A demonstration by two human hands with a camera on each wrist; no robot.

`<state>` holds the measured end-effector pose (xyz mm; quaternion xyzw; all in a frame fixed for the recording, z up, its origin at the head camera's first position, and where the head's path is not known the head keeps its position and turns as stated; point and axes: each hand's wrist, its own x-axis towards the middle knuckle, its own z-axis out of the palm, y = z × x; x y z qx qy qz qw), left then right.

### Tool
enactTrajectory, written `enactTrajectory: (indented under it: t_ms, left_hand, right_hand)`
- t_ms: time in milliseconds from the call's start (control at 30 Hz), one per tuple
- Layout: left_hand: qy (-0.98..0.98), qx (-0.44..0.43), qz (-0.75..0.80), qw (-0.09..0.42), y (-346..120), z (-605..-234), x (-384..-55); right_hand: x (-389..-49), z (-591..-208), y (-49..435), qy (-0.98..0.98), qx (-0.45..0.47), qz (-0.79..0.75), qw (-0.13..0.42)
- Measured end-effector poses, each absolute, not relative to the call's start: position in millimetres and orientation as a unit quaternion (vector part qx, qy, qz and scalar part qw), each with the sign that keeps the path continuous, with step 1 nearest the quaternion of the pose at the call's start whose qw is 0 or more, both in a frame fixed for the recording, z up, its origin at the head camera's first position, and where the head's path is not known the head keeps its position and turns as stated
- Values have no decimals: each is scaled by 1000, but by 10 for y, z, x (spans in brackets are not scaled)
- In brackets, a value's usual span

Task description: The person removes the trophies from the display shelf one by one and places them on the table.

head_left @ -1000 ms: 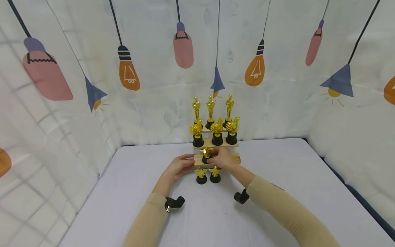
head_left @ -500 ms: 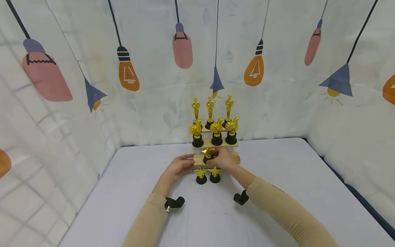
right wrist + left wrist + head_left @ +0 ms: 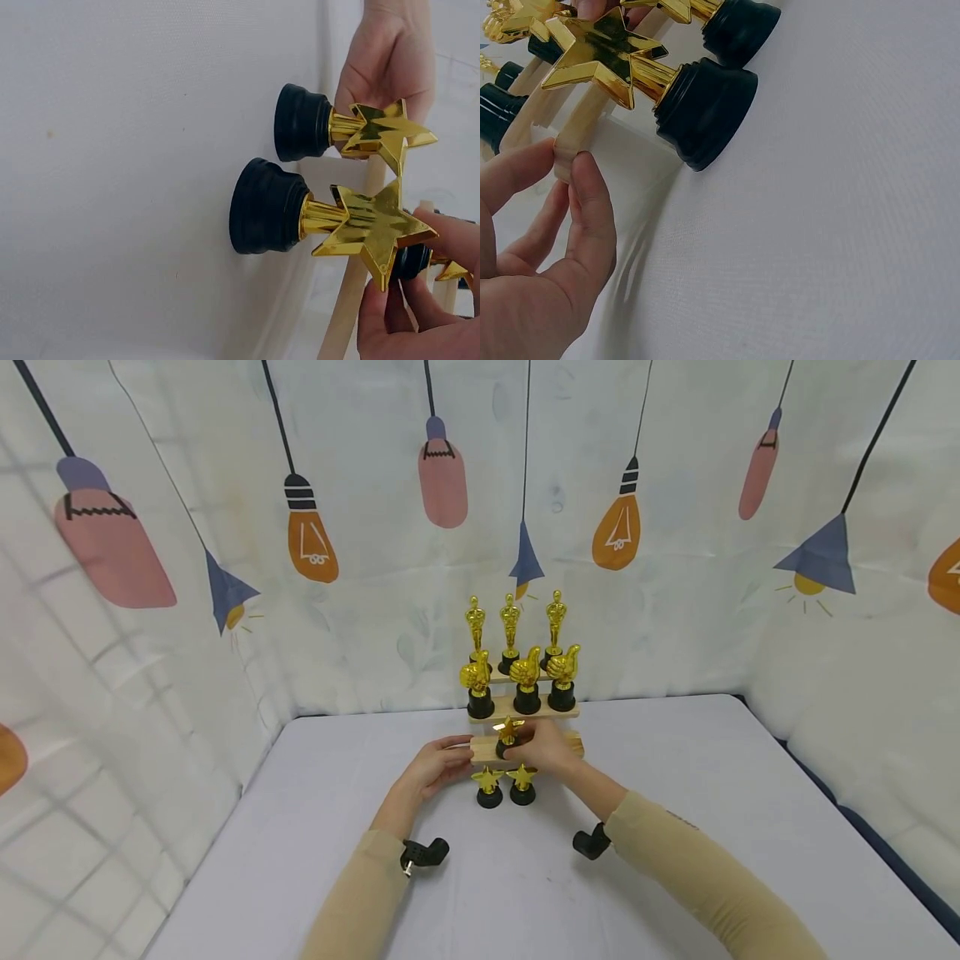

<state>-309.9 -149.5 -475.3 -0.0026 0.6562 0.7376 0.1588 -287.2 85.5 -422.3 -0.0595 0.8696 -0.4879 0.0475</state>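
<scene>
My right hand (image 3: 546, 747) grips the black base of a gold star trophy (image 3: 508, 731) on the lowest wooden shelf board (image 3: 483, 750). In the right wrist view that trophy's base (image 3: 411, 262) shows between the fingers, partly hidden by a nearer star. My left hand (image 3: 435, 767) is at the board's left end; the left wrist view shows its thumb and finger pinching the board's end (image 3: 571, 142). Two more star trophies stand upright on the table just before the board, a left one (image 3: 489, 795) and a right one (image 3: 522, 793).
Behind, a middle board (image 3: 504, 706) bears three thumbs-up trophies (image 3: 527, 677), and the top board (image 3: 498, 677) bears three figure trophies (image 3: 510, 627). A white cloth covers the table (image 3: 675, 777). A lamp-patterned curtain (image 3: 375, 635) hangs close behind the rack.
My right hand has slid the star trophy a little to the right along the lowest board. The left hand stays at the board's left end.
</scene>
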Motion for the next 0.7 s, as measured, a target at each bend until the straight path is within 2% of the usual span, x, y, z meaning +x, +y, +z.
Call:
enactTrajectory:
  t_ms: [700]
  left_hand:
    - [655,-5,739,158,-1493,-4738,-3100]
  right_hand:
    - [-2797,-4158,1162,874,-39,-483,36]
